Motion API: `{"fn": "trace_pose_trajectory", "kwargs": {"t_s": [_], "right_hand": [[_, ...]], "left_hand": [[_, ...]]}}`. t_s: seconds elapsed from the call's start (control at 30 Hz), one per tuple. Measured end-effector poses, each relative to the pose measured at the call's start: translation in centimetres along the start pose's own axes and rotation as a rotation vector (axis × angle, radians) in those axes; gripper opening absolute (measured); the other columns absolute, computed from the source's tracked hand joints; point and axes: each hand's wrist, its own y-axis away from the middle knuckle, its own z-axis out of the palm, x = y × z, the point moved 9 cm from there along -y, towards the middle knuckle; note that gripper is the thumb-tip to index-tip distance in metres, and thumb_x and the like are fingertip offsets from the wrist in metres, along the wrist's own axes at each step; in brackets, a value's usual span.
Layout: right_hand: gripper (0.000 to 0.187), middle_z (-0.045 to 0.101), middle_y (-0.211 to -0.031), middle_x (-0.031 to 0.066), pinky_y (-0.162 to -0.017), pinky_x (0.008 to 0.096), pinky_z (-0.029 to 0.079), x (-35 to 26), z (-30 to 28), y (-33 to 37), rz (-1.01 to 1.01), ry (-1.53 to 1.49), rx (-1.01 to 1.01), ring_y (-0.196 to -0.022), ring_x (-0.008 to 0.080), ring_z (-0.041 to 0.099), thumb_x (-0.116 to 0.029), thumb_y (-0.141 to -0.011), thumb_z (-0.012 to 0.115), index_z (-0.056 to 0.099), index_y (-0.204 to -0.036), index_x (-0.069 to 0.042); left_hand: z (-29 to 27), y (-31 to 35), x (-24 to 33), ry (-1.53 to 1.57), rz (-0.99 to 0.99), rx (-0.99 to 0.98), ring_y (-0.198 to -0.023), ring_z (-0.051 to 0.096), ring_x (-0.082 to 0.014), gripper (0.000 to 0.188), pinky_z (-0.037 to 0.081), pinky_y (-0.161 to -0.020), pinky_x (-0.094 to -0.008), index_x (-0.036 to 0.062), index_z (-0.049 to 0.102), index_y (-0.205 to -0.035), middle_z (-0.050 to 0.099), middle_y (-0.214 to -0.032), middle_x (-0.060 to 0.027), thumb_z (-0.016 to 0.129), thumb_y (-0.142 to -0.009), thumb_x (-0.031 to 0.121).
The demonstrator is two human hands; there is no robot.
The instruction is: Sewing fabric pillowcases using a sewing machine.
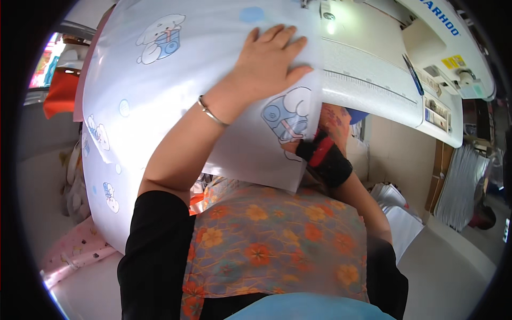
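Note:
A large, glossy white plastic sheet [213, 48] printed with white cartoon animals and blue cups spreads over the work table and hangs over its front and left edges. My left hand [269, 64] lies flat on it, fingers spread, close to its right edge. My right hand [326, 157], in a black and red fingerless glove or wrist support, grips that right edge below the table front. Its thumb rests on top of the sheet, and its other fingers are mostly hidden. To the right of the sheet stands a white sewing machine [448, 48], its needle area lit at the top.
A ruler scale [368, 80] runs along the machine bed's front. Dark blue tweezers [413, 74] lie on the bed. Stacked grey-white sheets [461, 184] stand at far right, and white folded material [400, 226] sits below the table. Pink printed fabric [80, 248] hangs at lower left.

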Motion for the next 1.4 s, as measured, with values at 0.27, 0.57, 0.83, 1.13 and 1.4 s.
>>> {"fn": "trace_pose_trajectory", "kwargs": {"t_s": [0.27,0.57,0.83,1.13,1.4], "right_hand": [[0.055,0.06,-0.124,0.0056,-0.095,0.0315,0.045,3.4,2.6,0.2,0.349,-0.827,-0.019,-0.11,0.0152,0.056,-0.015,-0.087,0.07,0.048,-0.137,-0.004],[0.027,0.066,-0.106,0.006,-0.089,0.0313,0.047,3.0,1.8,-1.7,0.388,-0.833,-0.02,-0.099,0.0134,0.058,-0.019,-0.094,0.061,0.064,-0.117,-0.004],[0.032,0.065,-0.108,0.0047,-0.085,0.03,0.05,3.5,-0.6,-2.8,0.27,-0.609,0.165,-0.101,0.0138,0.059,-0.024,-0.094,0.064,0.063,-0.118,-0.002],[0.025,0.067,-0.083,0.0096,-0.067,0.0272,0.055,6.4,0.3,-1.0,0.381,-0.912,0.103,-0.073,0.0163,0.066,-0.018,-0.093,0.066,0.063,-0.109,0.001],[0.011,0.067,-0.102,0.0125,-0.083,0.0386,0.05,1.5,-8.1,2.1,-0.4,0.465,0.652,-0.093,0.029,0.065,-0.011,-0.081,0.071,0.068,-0.091,-0.009]], "left_hand": [[0.3,-1.8,-1.8,-0.001,0.001,0.024,-0.131,0.046,-0.0309,0.052,0.035,-0.108,-0.0539,0.0112,0.059,-0.13,0.052,-0.138,-0.0153,0.056,-0.092,0.046],[1.1,-2.0,-0.8,0.099,0.048,-0.146,-0.136,0.041,-0.0298,0.053,0.032,-0.112,-0.0514,0.0047,0.052,-0.133,0.048,-0.143,-0.0161,0.055,-0.094,0.04],[0.8,-2.2,-0.8,0.079,0.11,-0.02,-0.132,0.046,-0.0312,0.053,0.034,-0.111,-0.0478,0.0016,0.053,-0.131,0.05,-0.139,-0.0163,0.059,-0.093,0.036],[-2.5,3.2,3.4,0.216,0.167,-0.16,-0.131,0.045,-0.0328,0.07,0.032,-0.112,-0.0493,0.0014,0.05,-0.136,0.049,-0.14,-0.0158,0.074,-0.079,0.034],[-1.9,5.1,3.6,0.001,0.139,-0.164,-0.132,0.045,-0.0306,0.073,0.036,-0.109,-0.0524,0.004,0.049,-0.136,0.049,-0.14,-0.0138,0.077,-0.072,0.023]]}}
